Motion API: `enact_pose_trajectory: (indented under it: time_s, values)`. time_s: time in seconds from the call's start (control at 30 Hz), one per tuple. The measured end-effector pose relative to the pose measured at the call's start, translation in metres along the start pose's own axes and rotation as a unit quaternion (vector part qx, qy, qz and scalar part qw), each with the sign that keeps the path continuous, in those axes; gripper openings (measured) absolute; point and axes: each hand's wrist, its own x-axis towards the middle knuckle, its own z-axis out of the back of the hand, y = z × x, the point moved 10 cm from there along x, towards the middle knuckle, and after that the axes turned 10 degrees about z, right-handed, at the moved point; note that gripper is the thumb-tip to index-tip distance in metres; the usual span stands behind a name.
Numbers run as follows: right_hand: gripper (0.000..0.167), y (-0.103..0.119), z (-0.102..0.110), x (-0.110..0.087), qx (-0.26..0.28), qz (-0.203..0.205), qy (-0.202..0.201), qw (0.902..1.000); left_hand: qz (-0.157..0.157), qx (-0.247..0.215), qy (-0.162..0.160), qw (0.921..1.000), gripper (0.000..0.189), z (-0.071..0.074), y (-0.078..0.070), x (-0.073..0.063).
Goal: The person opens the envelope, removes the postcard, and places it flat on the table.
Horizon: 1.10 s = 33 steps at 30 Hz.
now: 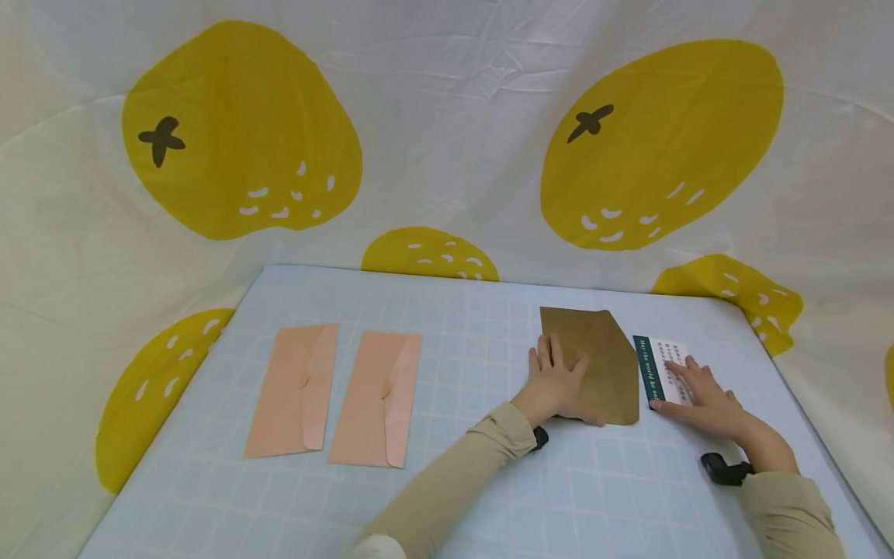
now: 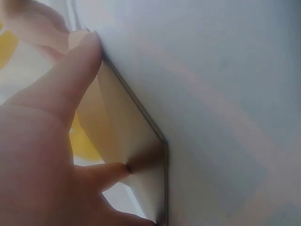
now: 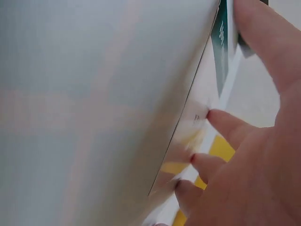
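Peach rectangular paper envelopes (image 1: 288, 394) (image 1: 372, 400), lower left, look finished; brown pointed paper envelope (image 1: 608, 365) and green-white rectangular card (image 1: 660, 376), lower right, seem pending under left hand (image 1: 556, 384) and right hand (image 1: 715, 405), fingers spread.

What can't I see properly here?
Head view: small print on the card, too tiny, partly under the right hand.
Head view: part of the brown envelope, under the left hand.
Head view: insides of the pink envelopes, behind folded flaps.
Left wrist view: the rest of the palm, past the left edge.
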Motion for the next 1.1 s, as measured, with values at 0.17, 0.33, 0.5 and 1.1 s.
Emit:
enact_pose_trajectory:
  time_s: [0.17, 0.33, 0.5, 1.1]
  values:
    - [0.102, 0.005, 0.001, -0.001, -0.014, -0.005, 0.007, 0.9999, -0.001, 0.007, -0.004, 1.0, 0.112, 0.003, -0.001, -0.001]
    - [0.105, 0.002, 0.002, 0.001, -0.013, -0.005, 0.015, 0.9998, -0.002, 0.012, -0.002, 0.9999, 0.111, 0.005, -0.004, -0.003]
    - [0.105, -0.006, 0.007, 0.005, -0.01, -0.003, 0.022, 0.9997, -0.001, 0.011, -0.005, 0.9999, 0.111, 0.007, -0.007, -0.002]
    - [0.107, -0.028, 0.019, 0.011, 0.032, -0.013, 0.032, 0.9989, -0.005, 0.013, -0.008, 0.9999, 0.112, 0.004, -0.01, 0.016]
